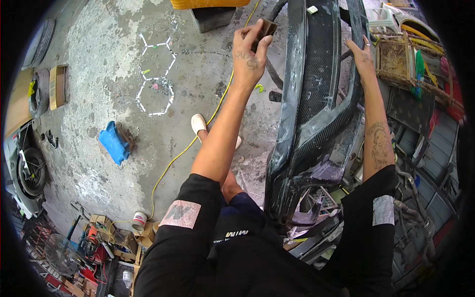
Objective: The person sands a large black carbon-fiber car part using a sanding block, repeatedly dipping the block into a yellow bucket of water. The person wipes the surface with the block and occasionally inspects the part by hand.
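Note:
A black car bumper (316,64) with carbon-look panels and pale dusty smears stands lengthwise in front of me, to the right. My left hand (250,59) is raised just left of it, pinching a dark brown piece of folded sandpaper (267,30) between thumb and fingers. The sandpaper is apart from the bumper. On the bumper's right edge rests my right hand (365,62), its fingers curled round the rim and partly hidden behind it. A small whitish block (311,9) lies on top of the bumper's far part.
A yellow cable (184,151) crosses the concrete floor past my foot. A blue-covered bundle (115,142) lies left. A rusty metal rack (396,62) and scrap parts crowd the right. Tools and boxes (101,222) sit lower left; a motorcycle wheel (33,171) is at far left.

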### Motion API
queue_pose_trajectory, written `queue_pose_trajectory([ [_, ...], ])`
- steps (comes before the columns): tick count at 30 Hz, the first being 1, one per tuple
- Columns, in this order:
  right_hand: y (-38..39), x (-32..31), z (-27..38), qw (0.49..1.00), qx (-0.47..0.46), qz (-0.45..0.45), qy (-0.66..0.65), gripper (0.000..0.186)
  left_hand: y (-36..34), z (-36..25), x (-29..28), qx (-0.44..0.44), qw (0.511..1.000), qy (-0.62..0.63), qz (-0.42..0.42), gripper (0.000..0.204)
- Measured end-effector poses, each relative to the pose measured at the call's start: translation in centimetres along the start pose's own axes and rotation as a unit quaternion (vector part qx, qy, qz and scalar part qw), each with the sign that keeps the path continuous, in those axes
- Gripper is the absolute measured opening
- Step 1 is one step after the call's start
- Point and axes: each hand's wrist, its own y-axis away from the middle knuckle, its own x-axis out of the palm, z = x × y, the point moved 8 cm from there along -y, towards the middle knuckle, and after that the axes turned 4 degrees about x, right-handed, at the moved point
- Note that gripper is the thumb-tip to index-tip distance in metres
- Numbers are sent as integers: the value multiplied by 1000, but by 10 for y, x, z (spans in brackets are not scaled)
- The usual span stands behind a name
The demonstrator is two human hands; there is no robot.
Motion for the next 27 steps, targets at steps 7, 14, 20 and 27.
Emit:
queue_pose_trajectory([
  [7, 4, -1, -12, 1000, 20, -15, -6, 45, 80, -77, 24, 92, 986, -107, 92, 50],
  [14, -27, 7, -1, 998, 40, 1, -46, 59, 4, -56, 25, 138, 983, -103, 69, 49],
  [20, -30, -33, -35, 997, -34, -35, -68, 69, 48, -92, 61, 134, 977, -121, 117, 47],
  [27, -8, -43, 4, 989, 98, -74, -86, 96, 61, -96, 56, 98, 977, -149, 117, 44],
])
